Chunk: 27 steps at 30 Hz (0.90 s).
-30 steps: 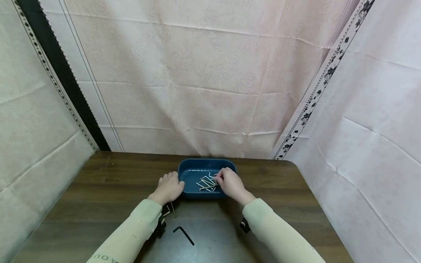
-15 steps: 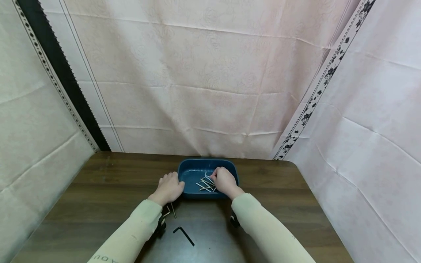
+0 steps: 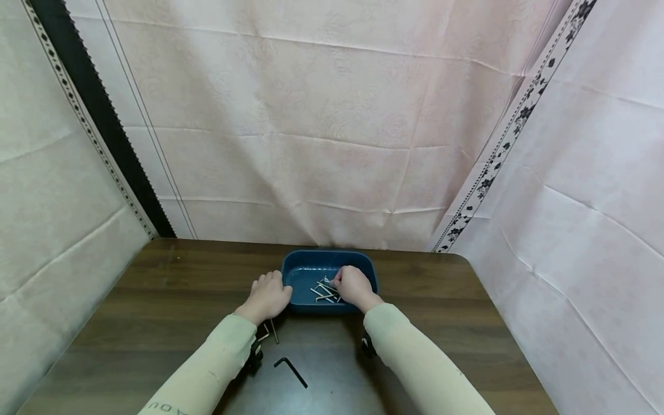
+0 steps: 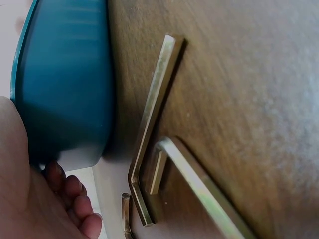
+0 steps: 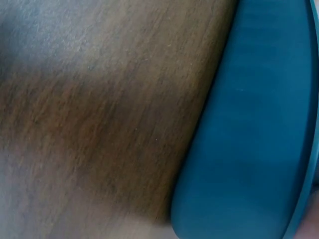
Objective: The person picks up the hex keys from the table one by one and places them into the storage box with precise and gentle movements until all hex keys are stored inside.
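Note:
A blue tray [image 3: 306, 307] stands near the back of the table. My left hand [image 3: 266, 297] grips its left end, thumb at the rim; in the left wrist view the fingers [image 4: 82, 209] curl beside the tray wall. Inside the tray, my right hand [image 3: 355, 286] pinches a small silver hex key [image 3: 327, 280] over the pile. Several brass-coloured and silver hex keys [image 3: 324, 298] lie crossed there. The right wrist view shows mostly the tray's outer wall [image 5: 249, 124], so the right fingers are hidden in it.
Brass-coloured hex keys [image 4: 154, 109] lie on the table by the left wrist, partly under that arm in the head view. A black hex key [image 3: 293, 373] lies nearer the front, between the forearms. Cloth curtains [image 3: 311, 144] enclose the wooden table [image 3: 197, 288].
My right hand has moved left inside the tray, and the silver hex key at its fingertips has shifted left and down with it. The left hand and tray have stayed practically still.

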Each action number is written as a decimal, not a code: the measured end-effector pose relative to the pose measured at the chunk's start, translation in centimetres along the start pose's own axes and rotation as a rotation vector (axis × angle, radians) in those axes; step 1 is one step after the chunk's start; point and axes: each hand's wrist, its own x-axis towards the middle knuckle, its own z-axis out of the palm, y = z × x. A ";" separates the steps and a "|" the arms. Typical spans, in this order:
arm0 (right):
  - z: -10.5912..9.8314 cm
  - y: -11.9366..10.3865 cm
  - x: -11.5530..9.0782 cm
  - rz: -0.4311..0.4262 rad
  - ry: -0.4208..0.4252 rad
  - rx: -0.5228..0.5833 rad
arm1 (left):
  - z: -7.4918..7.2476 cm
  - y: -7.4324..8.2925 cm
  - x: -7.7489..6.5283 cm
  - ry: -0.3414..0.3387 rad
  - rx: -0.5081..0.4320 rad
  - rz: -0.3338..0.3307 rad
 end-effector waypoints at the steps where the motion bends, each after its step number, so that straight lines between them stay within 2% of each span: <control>1: 0.0 0.0 0.0 0.000 -0.002 -0.001 | 0.0 0.0 0.0 -0.002 0.001 0.001; 9: -0.2 0.2 -0.1 0.000 0.001 0.024 | 0.2 -0.1 0.2 -0.004 0.012 0.000; 21: -1.4 1.1 -1.2 -0.097 0.048 0.204 | 0.1 0.0 0.2 -0.009 0.015 0.005; 27: -2.1 2.0 -2.0 -0.110 0.080 0.263 | 0.1 -0.2 0.2 -0.010 0.016 0.009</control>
